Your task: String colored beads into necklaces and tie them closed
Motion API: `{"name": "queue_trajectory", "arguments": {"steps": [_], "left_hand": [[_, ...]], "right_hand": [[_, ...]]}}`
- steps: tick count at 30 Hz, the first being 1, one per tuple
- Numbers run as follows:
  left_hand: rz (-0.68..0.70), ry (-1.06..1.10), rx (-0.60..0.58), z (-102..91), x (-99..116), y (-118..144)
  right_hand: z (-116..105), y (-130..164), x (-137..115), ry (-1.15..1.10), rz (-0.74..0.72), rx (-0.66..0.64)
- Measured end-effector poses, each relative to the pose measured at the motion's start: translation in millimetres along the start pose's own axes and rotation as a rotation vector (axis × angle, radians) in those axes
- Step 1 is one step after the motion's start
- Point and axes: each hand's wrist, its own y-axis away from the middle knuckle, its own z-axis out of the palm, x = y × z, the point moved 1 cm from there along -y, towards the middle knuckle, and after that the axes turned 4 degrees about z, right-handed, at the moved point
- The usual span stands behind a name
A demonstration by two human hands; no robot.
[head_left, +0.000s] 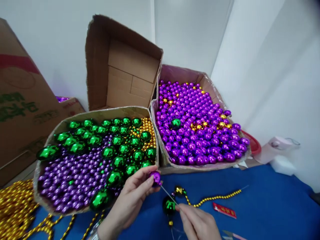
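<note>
Head view: left hand point(130, 200) pinched on purple bead point(155, 177), just before the box point(100, 115) of mixed beads. Right hand point(197, 223) closed on needle point(168, 194), tip at bead, above green ball point(169, 205) on blue bench point(270, 206).

Probably a small craft workshop: cardboard boxes point(120, 76) heaped with shiny beads point(195, 126) on a blue-covered table point(270, 206).
</note>
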Motion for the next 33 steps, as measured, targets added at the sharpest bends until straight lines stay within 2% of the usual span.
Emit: {"name": "queue_trajectory", "arguments": {"steps": [3, 7, 14, 17, 24, 27, 30, 33], "left_hand": [[-0.038, 0.07, -0.005, 2.1, -3.5, 3.4], [-0.087, 0.13, 0.023, -0.9, -7.5, 6.3], [-0.052, 0.082, 0.04, -3.4, -11.2, 15.1], [-0.054, 0.055, 0.041, -5.8, -12.8, 21.8], [-0.137, 0.064, 0.082, -16.8, -22.8, 37.2], [-0.13, 0.036, 0.13, -16.7, -24.3, 40.1], [-0.109, 0.022, 0.153, -16.1, -23.4, 41.7], [-0.153, 0.087, 0.132, -17.8, -23.5, 42.6]], "right_hand": [[-7.3, -1.4, -3.2, -0.077, 0.02, -0.133], [-5.2, 3.6, -2.7, -0.105, 0.007, -0.174], [4.6, 12.4, 1.4, -0.01, -0.041, -0.136], [5.9, 15.6, -1.8, 0.016, -0.006, -0.176], [15.8, 28.6, -12.4, -0.013, 0.044, -0.233], [19.4, 33.0, -13.2, -0.026, 0.056, -0.259], [19.1, 34.5, -12.9, -0.063, 0.054, -0.245], [17.1, 33.8, -13.0, -0.109, 0.045, -0.223]]}}
